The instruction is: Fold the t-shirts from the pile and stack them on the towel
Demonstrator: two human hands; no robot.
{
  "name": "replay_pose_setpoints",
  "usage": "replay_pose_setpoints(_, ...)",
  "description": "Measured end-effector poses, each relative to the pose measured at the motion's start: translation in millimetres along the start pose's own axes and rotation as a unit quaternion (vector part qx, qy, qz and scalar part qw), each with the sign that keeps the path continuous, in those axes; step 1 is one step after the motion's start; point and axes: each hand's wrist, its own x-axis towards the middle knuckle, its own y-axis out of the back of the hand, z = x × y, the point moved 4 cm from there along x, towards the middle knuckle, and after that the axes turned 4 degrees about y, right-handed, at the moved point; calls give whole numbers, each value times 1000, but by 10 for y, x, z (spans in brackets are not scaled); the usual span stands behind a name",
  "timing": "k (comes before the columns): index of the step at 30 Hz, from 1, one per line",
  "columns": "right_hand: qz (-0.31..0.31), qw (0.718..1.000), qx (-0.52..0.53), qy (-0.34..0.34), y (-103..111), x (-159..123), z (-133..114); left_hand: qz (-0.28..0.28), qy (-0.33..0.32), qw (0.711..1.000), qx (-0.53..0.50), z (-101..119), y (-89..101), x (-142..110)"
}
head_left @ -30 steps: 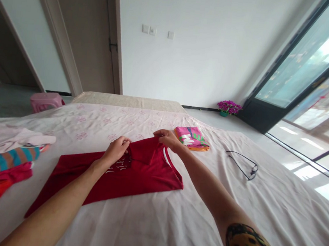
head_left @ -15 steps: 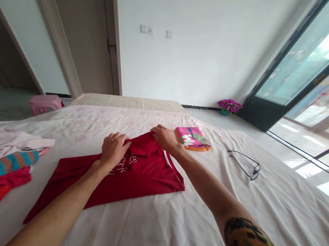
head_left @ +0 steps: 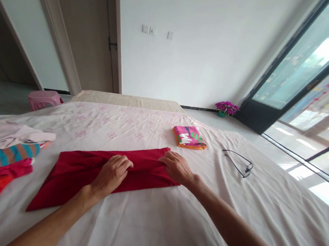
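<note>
A dark red T-shirt (head_left: 145, 162) lies folded lengthwise into a long strip on the bed, its printed lettering now out of sight. My left hand (head_left: 113, 174) is over the middle of the strip, fingers curled together on the fabric. At the right end my right hand (head_left: 178, 168) pinches the shirt near its edge. Beyond that hand sits a small folded pink garment (head_left: 190, 137) with an orange layer underneath.
A white floral sheet (head_left: 148, 223) covers the bed. On the left is a loose pile of clothes (head_left: 4, 161). Glasses (head_left: 246, 171) lie to the right. Past the bed are a pink stool (head_left: 45, 98), a pot of purple flowers (head_left: 227, 107) and a glass door (head_left: 291, 66).
Both hands have come down and toward me, bringing the shirt's far side over its near part. The white lettering is now covered, and the shirt is a narrower strip.
</note>
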Motion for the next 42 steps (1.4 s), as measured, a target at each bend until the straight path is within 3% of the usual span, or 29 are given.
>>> replay_pose_setpoints(6,-44,998,42,8,-208,-185,49,-34,-21,999,-19,24,-45,-36)
replay_pose_setpoints(12,-4,994,103,-47,-36,-127,35,-26,-21,994,-106,-11,76,-73)
replay_pose_setpoints(15,-8,992,121,-31,25,-32,-119,8,49,993,-106,-290,310,-183)
replay_pose_setpoints(18,-36,994,107,5,-19,34,-274,17,132,990,-46,-725,595,-406)
replay_pose_setpoints(22,-61,996,56,8,-152,68,-328,-53,178,981,59,-1225,817,-733)
replay_pose_setpoints(26,-71,997,22,4,-254,90,-282,-101,185,974,87,-1441,827,-900)
replay_pose_setpoints(28,-66,998,17,1,-270,99,-254,-81,192,974,87,-1483,857,-921)
replay_pose_setpoints(31,-28,999,37,-20,-235,103,-223,18,222,972,79,-1551,1007,-957)
replay_pose_setpoints(33,-14,998,60,-20,-202,94,-237,53,222,971,67,-1577,1085,-1006)
replay_pose_setpoints(38,-55,993,106,11,-155,43,-267,-93,187,976,64,-1549,992,-1176)
replay_pose_setpoints(40,-45,990,134,-22,-122,35,-147,-116,201,971,59,-1543,974,-1212)
replay_pose_setpoints(42,-5,984,140,-111,-73,42,89,-108,210,970,48,-1505,984,-1166)
